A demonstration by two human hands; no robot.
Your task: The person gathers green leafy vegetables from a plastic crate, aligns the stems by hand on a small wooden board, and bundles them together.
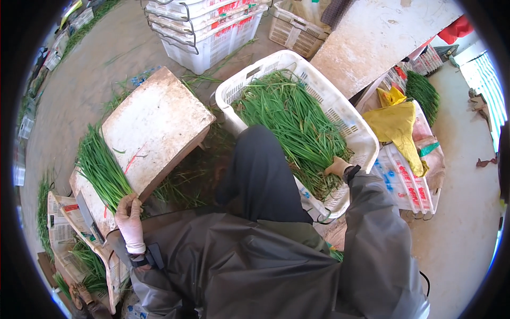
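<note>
My left hand (129,219), in a pale glove, grips the lower end of a bundle of long green leaf vegetables (101,167), like Chinese chives. The bundle lies on a worn white board (151,115), with a red string (135,157) beside it. A knife (89,217) rests on the board to the left of my hand. My right hand (338,166) reaches into a white plastic basket (255,71) and touches the loose green leaves (295,119) heaped there. Its fingertips are hidden among the leaves, so its grip cannot be made out.
Stacked white crates (211,36) stand beyond the board. Another crate (297,34) is near a large pale tabletop (382,40). A yellow cloth (394,119) lies over crates at right. At lower left, a crate (67,223) holds greens, with another person's gloved hand (81,295) beside it.
</note>
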